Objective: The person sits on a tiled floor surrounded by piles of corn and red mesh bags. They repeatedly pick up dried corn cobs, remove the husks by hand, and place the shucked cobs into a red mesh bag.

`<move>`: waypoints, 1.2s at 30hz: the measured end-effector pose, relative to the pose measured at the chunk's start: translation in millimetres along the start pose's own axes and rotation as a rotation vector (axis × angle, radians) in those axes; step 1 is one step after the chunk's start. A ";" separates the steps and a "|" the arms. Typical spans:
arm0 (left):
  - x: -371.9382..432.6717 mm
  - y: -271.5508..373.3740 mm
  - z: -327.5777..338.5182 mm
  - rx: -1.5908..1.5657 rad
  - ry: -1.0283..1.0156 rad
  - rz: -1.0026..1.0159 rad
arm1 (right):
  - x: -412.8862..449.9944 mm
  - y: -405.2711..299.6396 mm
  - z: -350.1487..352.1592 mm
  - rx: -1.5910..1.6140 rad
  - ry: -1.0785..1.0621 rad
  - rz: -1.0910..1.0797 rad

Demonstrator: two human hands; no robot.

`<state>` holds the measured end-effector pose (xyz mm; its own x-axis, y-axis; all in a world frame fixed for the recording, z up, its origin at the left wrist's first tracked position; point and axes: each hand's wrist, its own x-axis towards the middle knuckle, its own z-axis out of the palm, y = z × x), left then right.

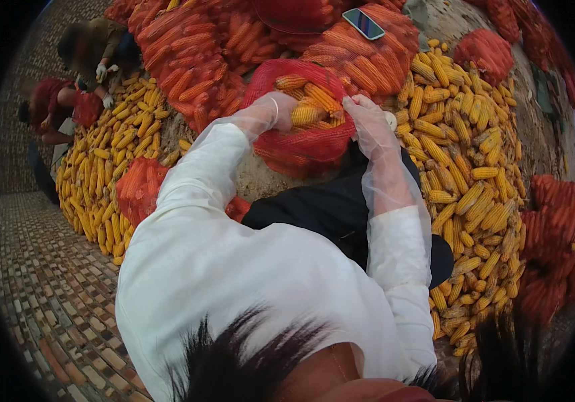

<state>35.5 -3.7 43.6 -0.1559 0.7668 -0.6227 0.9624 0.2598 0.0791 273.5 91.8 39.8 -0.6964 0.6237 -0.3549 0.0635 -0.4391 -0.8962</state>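
Observation:
A red mesh sack [300, 145] stands open in front of me with several yellow ears of corn [321, 98] inside. My left hand [280, 110], in a clear plastic glove, reaches in at the left side of the sack's mouth, against an ear of corn; its fingertips are partly hidden, so its hold is unclear. The right edge of the mesh is pinched in my right hand [365, 108], which wears a clear glove too. Beside the right wrist lies a small round pale thing [391, 121] that I cannot identify.
Loose corn ears are heaped on the right [468, 201] and left [101, 176]. Filled mesh sacks [187, 60] stand beyond the open one; a phone [363, 24] lies on another. Two people [89, 55] are at the far left by the heap. A small filled sack [139, 188] lies near my left elbow.

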 end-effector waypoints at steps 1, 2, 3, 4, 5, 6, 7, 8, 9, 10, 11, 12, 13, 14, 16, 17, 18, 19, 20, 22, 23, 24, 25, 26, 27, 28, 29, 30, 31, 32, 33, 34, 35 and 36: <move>5.0 4.1 -7.9 -0.013 0.030 -0.011 | -2.5 -4.8 2.3 0.023 0.002 0.013; 11.7 12.3 -16.1 -0.017 0.108 -0.050 | -3.9 -8.3 5.5 -0.016 0.023 0.015; 24.1 12.8 -16.8 0.001 0.133 -0.066 | -2.5 -6.4 3.9 0.001 -0.001 0.010; 37.9 10.3 -16.3 0.018 0.156 -0.087 | 0.1 -2.8 3.1 0.018 -0.030 0.006; 51.2 8.8 -14.8 0.035 0.180 -0.109 | 2.8 0.2 2.7 0.035 -0.060 0.001; 59.2 21.9 -31.3 0.088 -0.035 -0.194 | 2.0 -0.8 -1.1 0.006 -0.064 0.006; 63.6 24.0 -41.8 0.098 -0.116 -0.210 | -3.3 -2.2 -2.5 -0.020 -0.074 0.012; 69.7 24.1 -50.9 0.107 -0.197 -0.225 | -8.5 -3.5 -3.5 -0.046 -0.085 0.018; 76.7 17.0 -50.1 0.032 -0.197 -0.256 | -13.7 -4.1 -1.3 -0.041 -0.090 0.010; 84.5 9.7 -50.1 -0.042 -0.193 -0.288 | -17.7 -5.3 1.0 -0.037 -0.096 0.000; 99.0 -5.1 -36.0 -0.197 -0.103 -0.325 | -19.3 -6.8 3.2 -0.034 -0.104 -0.010; 109.5 -22.9 -17.9 -0.349 -0.013 -0.371 | -19.3 -8.1 7.0 -0.071 -0.074 -0.006; 118.1 -40.6 0.8 -0.501 0.081 -0.419 | -18.0 -8.1 7.7 -0.087 -0.085 -0.006; 117.2 -40.3 1.4 -0.521 0.127 -0.451 | -14.9 -7.9 3.3 -0.102 -0.073 -0.011; 96.4 -22.5 -9.7 -0.446 0.175 -0.507 | -10.4 -8.6 -1.0 -0.084 -0.022 0.011; 76.9 -11.8 -13.2 -0.349 0.180 -0.548 | -12.0 -11.3 1.4 -0.052 -0.016 0.012; 65.1 -15.4 -6.1 -0.347 0.246 -0.546 | -13.9 -14.4 5.3 -0.021 -0.017 0.014; 62.5 -21.5 -1.2 -0.337 0.212 -0.528 | -15.2 -15.2 7.2 0.010 -0.015 0.017; 62.8 -27.4 6.3 -0.328 0.177 -0.508 | -14.2 -13.7 6.4 0.001 -0.021 0.012; 56.9 -36.6 18.1 -0.286 0.020 -0.427 | -10.2 -11.5 4.3 -0.015 -0.030 0.002; 51.9 -36.7 28.9 -0.307 -0.004 -0.422 | -11.0 -11.2 3.9 -0.044 -0.029 0.009; 61.7 -65.2 56.8 -0.305 0.045 -0.381 | -10.1 -12.3 8.4 -0.066 -0.052 0.013; 66.1 -76.4 68.1 -0.322 0.092 -0.381 | -10.4 -12.5 10.4 -0.091 -0.056 0.019; 69.3 -87.4 78.0 -0.337 0.140 -0.379 | -11.7 -14.1 13.8 -0.096 -0.042 0.014; 69.0 -69.8 61.8 -0.376 0.191 -0.413 | -13.0 -15.5 12.6 -0.110 -0.005 0.009; 62.9 -54.5 47.8 -0.420 0.246 -0.464 | -13.3 -16.7 13.2 -0.125 0.014 0.002; 59.4 -41.9 38.3 -0.444 0.258 -0.524 | -11.3 -13.8 11.0 -0.073 0.015 -0.007; 54.5 -30.9 31.3 -0.468 0.270 -0.591 | -7.6 -6.8 7.5 -0.020 0.007 -0.015; 53.3 -22.8 28.6 -0.492 0.280 -0.658 | -6.6 -4.8 6.1 0.034 0.001 -0.021; 55.3 -19.0 32.7 -0.458 0.315 -0.642 | -7.5 -3.4 4.7 0.052 0.005 -0.015; 56.1 -22.0 39.6 -0.401 0.328 -0.582 | -9.1 -3.8 4.3 0.073 0.008 -0.012; 55.7 -25.4 46.9 -0.344 0.340 -0.523 | -9.5 -4.3 4.0 0.094 0.010 -0.008; 55.2 -30.8 52.7 -0.287 0.350 -0.466 | -7.2 -4.2 3.3 0.115 -0.007 -0.024; 31.4 -11.6 17.9 -0.268 0.211 -0.359 | -6.8 -1.7 -7.4 0.134 0.030 -0.046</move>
<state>23.5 6.9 9.2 -0.5358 0.6960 -0.4780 0.7527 0.6502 0.1031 283.4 93.2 41.8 -0.6745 0.6635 -0.3236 -0.0659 -0.4907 -0.8688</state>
